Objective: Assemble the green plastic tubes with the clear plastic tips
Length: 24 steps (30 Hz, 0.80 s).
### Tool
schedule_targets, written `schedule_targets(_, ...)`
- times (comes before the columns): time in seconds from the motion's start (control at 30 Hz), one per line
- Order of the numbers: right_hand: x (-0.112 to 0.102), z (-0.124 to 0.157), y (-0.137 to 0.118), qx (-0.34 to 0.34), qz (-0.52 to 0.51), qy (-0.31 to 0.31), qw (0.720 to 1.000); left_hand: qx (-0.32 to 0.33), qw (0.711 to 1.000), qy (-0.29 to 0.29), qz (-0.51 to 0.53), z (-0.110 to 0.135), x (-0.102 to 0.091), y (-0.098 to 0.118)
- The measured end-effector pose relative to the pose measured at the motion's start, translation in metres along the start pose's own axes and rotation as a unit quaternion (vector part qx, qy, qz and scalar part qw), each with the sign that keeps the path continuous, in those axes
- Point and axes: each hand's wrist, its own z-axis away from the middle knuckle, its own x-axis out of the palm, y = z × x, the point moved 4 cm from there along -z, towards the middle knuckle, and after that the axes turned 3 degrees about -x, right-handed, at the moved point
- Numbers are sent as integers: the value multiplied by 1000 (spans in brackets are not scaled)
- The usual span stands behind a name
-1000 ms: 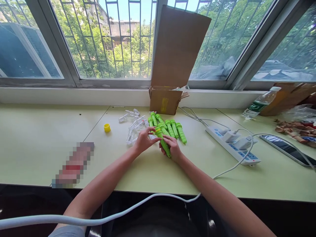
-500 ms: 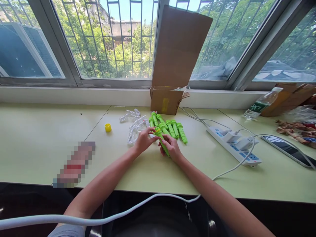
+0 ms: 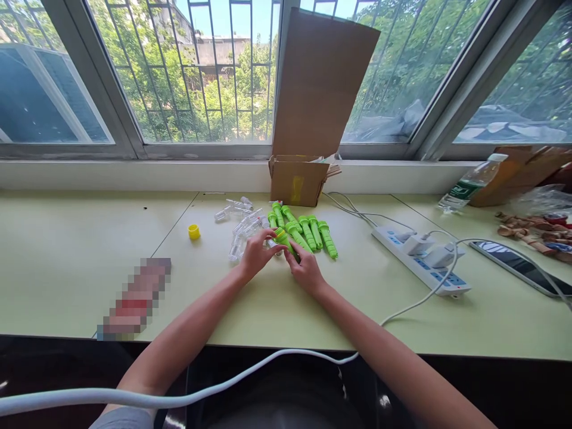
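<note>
Both of my hands meet over the middle of the table around one green plastic tube point(image 3: 281, 236) with a yellow ring at its top end. My left hand point(image 3: 256, 255) pinches the yellow end between thumb and fingers. Wrapped round the lower part is my right hand point(image 3: 308, 274), which covers most of that part. Just beyond, several similar ribbed green tubes point(image 3: 328, 240) lie side by side. Left of them is a loose pile of clear plastic pieces point(image 3: 245, 225). A separate yellow cap point(image 3: 193, 232) rests farther left.
An open cardboard box point(image 3: 295, 183) stands at the window sill. On the right are a white power strip point(image 3: 415, 262) with plugs and cables, a phone point(image 3: 518, 268) and a plastic bottle point(image 3: 469, 186). A blurred-out object point(image 3: 136, 298) lies left. A white cable point(image 3: 286, 353) crosses the table's front edge.
My right hand has shifted up along the green tube, and its fingers now hide the lower end that showed before. The left hand stays at the yellow end. The view has shifted slightly.
</note>
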Motion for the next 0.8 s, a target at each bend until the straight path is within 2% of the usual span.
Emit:
schedule_targets(0.23,2,2,10,57,-11,-1,998,11,999,4,-31,1,1,-1)
schedule_targets(0.43,0,0,10,72,-92,11,993,-5,1000,-9,-22,0,5,-1)
schedule_targets(0.8,1,0,11,93,-133,-1,987,-9,1000,-10,-20,-3,6,1)
